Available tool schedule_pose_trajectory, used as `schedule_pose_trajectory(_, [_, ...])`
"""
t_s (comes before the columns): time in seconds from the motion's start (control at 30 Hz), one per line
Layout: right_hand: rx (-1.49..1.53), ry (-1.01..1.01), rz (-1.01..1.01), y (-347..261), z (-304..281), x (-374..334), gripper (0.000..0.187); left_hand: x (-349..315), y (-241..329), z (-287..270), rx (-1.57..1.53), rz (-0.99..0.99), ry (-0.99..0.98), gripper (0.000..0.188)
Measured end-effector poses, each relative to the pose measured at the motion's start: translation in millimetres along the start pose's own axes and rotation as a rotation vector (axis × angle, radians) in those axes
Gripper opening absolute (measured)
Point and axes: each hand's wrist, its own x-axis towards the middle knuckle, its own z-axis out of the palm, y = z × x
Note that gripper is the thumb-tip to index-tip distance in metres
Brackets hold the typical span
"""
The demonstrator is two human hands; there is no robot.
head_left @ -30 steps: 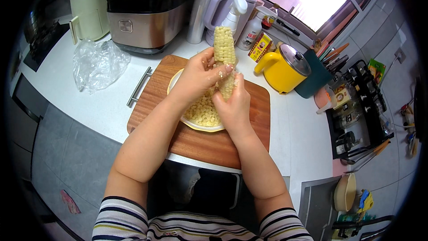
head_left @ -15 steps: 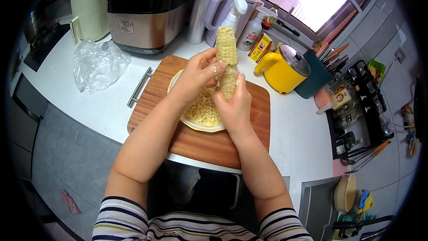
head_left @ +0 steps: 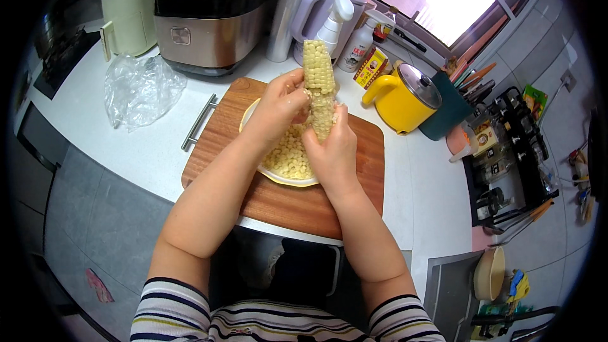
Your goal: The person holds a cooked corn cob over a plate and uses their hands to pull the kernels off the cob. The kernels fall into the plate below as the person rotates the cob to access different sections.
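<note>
An ear of pale yellow corn [head_left: 318,69] stands nearly upright between my two hands. Its upper part still bears rows of kernels, while the lower part is stripped to bare cob. My right hand [head_left: 334,149] wraps round the lower, stripped end. At mid-height, the fingers of my left hand [head_left: 284,104] are curled against the cob's left side, where the kernels end; bits of corn stick to the thumb. Beneath both hands sits a white bowl [head_left: 288,182] with a yellow rim, holding loose kernels [head_left: 290,157]. It rests on a wooden cutting board [head_left: 285,209] with a metal handle.
Left of the board lies a crumpled clear plastic bag [head_left: 142,92]. A rice cooker [head_left: 212,28], a spray bottle [head_left: 332,22] and a lilac pitcher [head_left: 307,16] stand behind. To the right are a yellow electric pot [head_left: 402,101], a utensil holder [head_left: 446,111] and the sink [head_left: 451,291].
The corn's top has tilted slightly to the left. My left thumb has shifted a little on the cob, and my right hand keeps its hold.
</note>
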Motion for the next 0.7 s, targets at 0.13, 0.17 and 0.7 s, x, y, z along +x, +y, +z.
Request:
schedule_pose_trajectory(0.13, [0.013, 0.007, -0.010, -1, 0, 1, 0.044, -1, -4, -1, -0.075, 0.027, 0.010, 0.037])
schedule_pose_trajectory(0.17, [0.025, 0.007, -0.008, 0, 0, 1, 0.044, -1, -3, 0, -0.064, 0.016, 0.001, 0.038])
schedule_pose_trajectory(0.7, [0.403, -0.008, 0.103, -5, -5, 5, 0.043, 5, -12, -7, 0.022, 0.077, 0.049, 0.045])
